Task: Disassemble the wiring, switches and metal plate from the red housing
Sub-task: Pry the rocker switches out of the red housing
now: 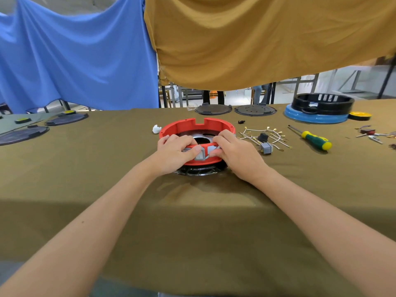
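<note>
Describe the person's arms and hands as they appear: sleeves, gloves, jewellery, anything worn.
Both forearms are bare up to the frame's lower edge: no sleeves show. The left hand and the right hand are ungloved. No rings, watch, bracelet or tape can be seen on the fingers or wrists. A small dark spot marks the left forearm.

Both forearms extended forward; left hand [174,151] and right hand [233,151] curled, thumbs pressing inward.

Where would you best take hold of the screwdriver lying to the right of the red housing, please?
Grip the screwdriver by its thick green-and-yellow handle, coming from above. It lies flat on the cloth, the thin shaft pointing away to the left, and the handle's near end is clear of the wiring.
</note>
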A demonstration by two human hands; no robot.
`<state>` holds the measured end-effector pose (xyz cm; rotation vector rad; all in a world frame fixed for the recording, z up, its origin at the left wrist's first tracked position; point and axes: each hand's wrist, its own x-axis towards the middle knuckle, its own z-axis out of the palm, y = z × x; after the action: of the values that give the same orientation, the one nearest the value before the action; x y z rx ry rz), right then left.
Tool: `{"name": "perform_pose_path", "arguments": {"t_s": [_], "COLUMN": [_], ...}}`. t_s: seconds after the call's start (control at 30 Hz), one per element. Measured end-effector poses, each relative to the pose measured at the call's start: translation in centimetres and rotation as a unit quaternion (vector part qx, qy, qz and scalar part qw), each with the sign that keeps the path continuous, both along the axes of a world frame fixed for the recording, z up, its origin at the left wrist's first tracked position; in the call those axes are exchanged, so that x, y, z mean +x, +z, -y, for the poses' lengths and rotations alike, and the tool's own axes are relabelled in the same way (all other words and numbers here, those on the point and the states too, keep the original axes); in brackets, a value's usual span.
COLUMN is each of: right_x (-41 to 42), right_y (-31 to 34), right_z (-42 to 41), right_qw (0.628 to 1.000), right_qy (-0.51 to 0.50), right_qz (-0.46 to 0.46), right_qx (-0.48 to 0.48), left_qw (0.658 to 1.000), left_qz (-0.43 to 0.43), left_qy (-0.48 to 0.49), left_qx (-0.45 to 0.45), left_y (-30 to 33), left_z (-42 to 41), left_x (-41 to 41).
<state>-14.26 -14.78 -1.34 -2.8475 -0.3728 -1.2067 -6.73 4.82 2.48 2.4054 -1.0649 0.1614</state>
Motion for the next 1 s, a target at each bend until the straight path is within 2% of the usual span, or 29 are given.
{"name": "perform_pose_path", "arguments": {"t_s": [0.1,0.33,0.43,0.53,0.67,0.77,0.93,1.0], "right_x": [-0.7,-1.3,-1.4,-1.4,-1.0,-0.9,-1.0,-1.2], "right_y": [0.1,0.1,0.0,-0.2,-0.4,-0.5,-0.4,-0.4], "right_z": [-0.3,-1.0,-1.0,-0.9,-0.5,-0.2,0.3,0.4], "right_qw": [1.000,0.983,0.976,0.986,0.992,0.993,0.990,0.992], "right_qy": [-0.012,-0.122,-0.156,-0.134,-0.118,-0.091,-0.068,-0.036], "right_qz": [0.019,0.092,0.109,0.071,-0.041,-0.068,-0.122,-0.115], "right_qx": [-0.006,-0.103,-0.106,-0.064,0.008,0.042,0.031,0.039], "left_qw": [1.000,1.000,1.000,1.000,1.000,0.999,1.000,1.000], "left_qz": [0.005,0.014,0.014,0.018,0.019,0.023,0.021,0.021], "left_qy": [0.003,0.007,0.007,0.009,0.011,0.014,0.009,0.007], "left_qx": [-0.003,-0.012,-0.016,-0.017,-0.015,-0.016,-0.016,-0.016], "left_y": [-0.1,-0.3,-0.3,-0.4,-0.4,-0.5,-0.5,-0.5], "left_z": [0.0,0.1,0.2,0.3,0.4,0.4,0.3,0.2], "left_x": [-0.1,0.0,0.1,0.1,0.0,0.1,0.0,0.1]}}
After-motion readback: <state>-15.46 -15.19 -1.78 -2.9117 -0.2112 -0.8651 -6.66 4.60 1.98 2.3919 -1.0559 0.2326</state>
